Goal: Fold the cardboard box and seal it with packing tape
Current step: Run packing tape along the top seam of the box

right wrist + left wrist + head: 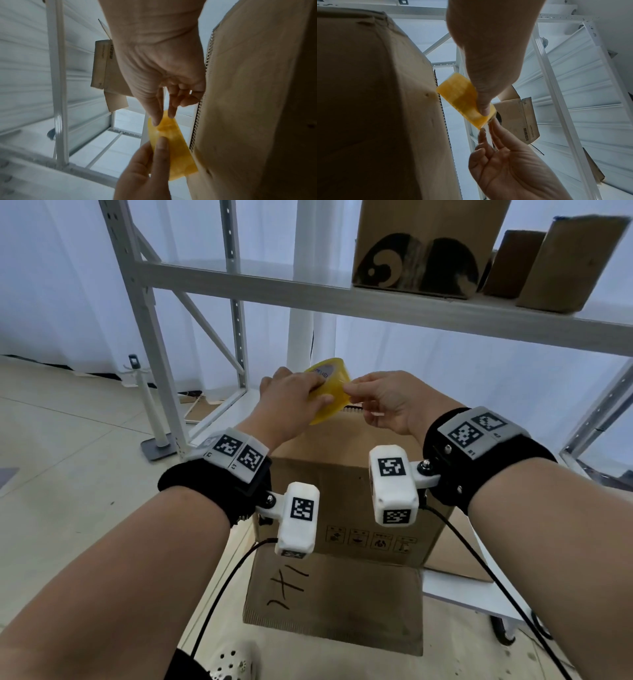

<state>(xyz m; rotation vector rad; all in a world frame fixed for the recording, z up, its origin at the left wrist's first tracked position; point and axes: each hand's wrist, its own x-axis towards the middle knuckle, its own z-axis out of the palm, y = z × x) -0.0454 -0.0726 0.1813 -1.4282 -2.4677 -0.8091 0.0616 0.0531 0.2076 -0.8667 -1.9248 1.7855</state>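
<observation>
A yellow roll of packing tape [329, 392] is held up over the far top edge of the brown cardboard box [346, 474]. My left hand [305, 397] grips the roll, thumb across its outer face [462, 100]. My right hand [349, 390] pinches the tape's loose end at the roll's right edge between thumb and forefinger [163, 119]. The roll [176, 151] lies close against the box's corrugated edge [199, 115]. The box's side [368, 94] fills the left of the left wrist view. A near flap [332, 597] with handwriting hangs down toward me.
A white metal shelf rack [342, 296] stands right behind the box, with several cardboard boxes [414, 251] on its shelf. A white stand with a flat base [156, 436] stands on the tiled floor at left. Cables trail from both wrist cameras.
</observation>
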